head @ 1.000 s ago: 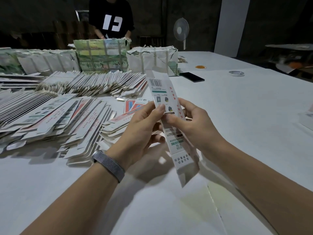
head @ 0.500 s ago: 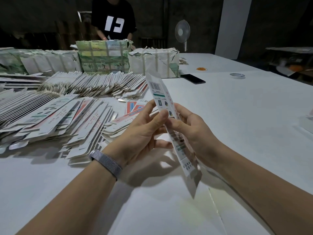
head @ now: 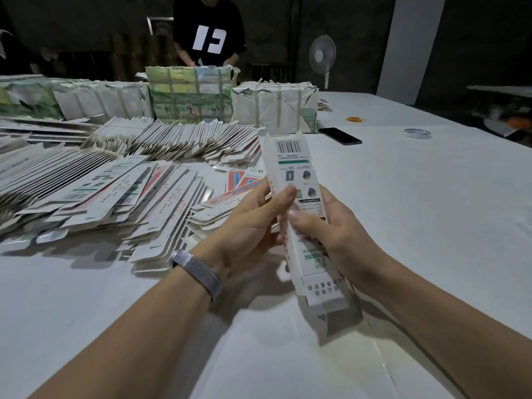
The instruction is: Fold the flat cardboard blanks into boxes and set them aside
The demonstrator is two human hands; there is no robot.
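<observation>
Barcode-printed carton blank (head: 292, 165), left hand (head: 253, 223), right hand (head: 334, 226) gripping

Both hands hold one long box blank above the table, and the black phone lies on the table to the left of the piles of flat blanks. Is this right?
Not quite. In the head view the left hand and right hand do hold one box blank above the table, but the black phone lies to the right of the piles of flat blanks, not the left.

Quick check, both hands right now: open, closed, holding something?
Left hand: holds the cardboard blank, thumb on its printed face.
Right hand: grips the same blank from the other side, thumb on its front.
</observation>
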